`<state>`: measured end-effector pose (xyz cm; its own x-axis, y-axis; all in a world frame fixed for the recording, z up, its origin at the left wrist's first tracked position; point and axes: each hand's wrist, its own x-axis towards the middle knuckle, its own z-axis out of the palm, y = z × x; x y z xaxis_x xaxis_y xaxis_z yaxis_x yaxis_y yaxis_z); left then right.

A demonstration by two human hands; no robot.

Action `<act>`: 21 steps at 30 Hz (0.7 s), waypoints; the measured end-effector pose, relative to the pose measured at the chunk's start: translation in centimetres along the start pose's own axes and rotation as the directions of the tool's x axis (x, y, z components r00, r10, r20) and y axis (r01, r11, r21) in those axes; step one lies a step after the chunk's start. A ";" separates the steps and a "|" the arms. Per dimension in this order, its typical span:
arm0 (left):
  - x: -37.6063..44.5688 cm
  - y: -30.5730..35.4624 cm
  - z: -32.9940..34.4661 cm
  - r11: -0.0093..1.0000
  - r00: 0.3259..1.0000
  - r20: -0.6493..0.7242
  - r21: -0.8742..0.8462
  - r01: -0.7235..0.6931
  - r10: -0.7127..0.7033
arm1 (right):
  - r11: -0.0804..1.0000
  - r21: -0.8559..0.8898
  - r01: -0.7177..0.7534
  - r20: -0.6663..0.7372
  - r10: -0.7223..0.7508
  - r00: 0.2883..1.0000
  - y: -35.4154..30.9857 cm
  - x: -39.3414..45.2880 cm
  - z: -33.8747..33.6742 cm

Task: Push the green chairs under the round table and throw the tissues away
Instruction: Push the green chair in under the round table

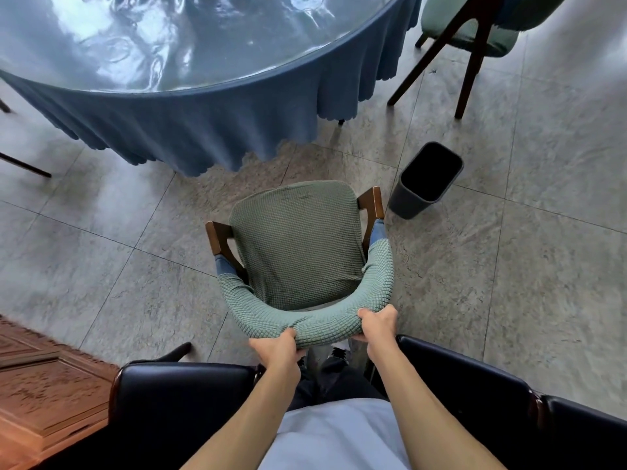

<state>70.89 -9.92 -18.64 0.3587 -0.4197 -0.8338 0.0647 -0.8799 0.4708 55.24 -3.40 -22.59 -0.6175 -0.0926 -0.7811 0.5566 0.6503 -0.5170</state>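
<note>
The green chair stands on the floor just short of the round surface, seat facing its blue cloth. Both the left hand and right hand grip the near backrest, so the push runs straight away, toward the far side
</note>
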 end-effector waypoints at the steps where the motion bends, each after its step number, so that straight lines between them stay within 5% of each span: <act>1: -0.2 -0.2 0.4 1.000 1.000 0.000 -0.012 0.002 -0.002 | 1.000 0.000 0.000 0.004 0.000 1.000 -0.5 0.1 -0.3; 21: -2.1 -1.0 3.5 0.994 0.999 0.018 -0.108 0.034 -0.032 | 0.999 -0.040 0.002 0.064 0.000 0.998 -3.5 2.0 -2.7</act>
<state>66.76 -8.94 -18.35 0.3395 -0.3954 -0.8535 0.1769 -0.8643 0.4708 50.55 -3.83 -21.42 -0.5804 -0.1406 -0.8021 0.5325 0.6797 -0.5044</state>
